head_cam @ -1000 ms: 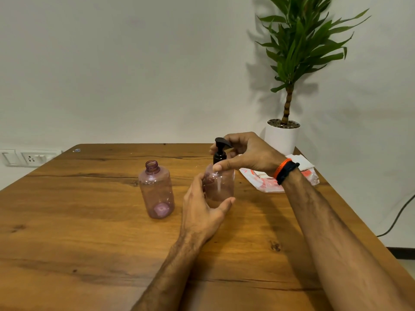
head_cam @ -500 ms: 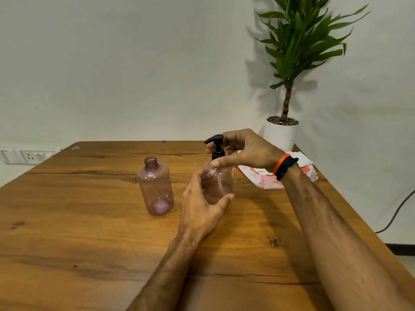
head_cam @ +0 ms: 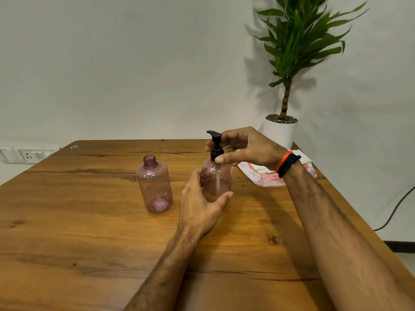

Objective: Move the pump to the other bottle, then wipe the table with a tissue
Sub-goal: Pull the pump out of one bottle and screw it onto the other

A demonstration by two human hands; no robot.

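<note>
Left hand [head_cam: 199, 205] cupped around the near bottle [head_cam: 219, 180], thumb forward; right hand [head_cam: 244, 148] reaching in from the right, fingers pinching the pump [head_cam: 216, 145] collar.

Wooden table against a pale wall, with a plant and wall sockets

A brown wooden table [head_cam: 89, 232] with dark grain lines and knots fills the lower half of the frame. At upper right a potted plant [head_cam: 292, 41] with long green leaves rises from a white pot [head_cam: 279, 134] at the table's far right corner. A switch and socket plate [head_cam: 27, 154] sits on the wall at the left edge. A dark cable [head_cam: 395, 209] hangs at the right edge.
</note>
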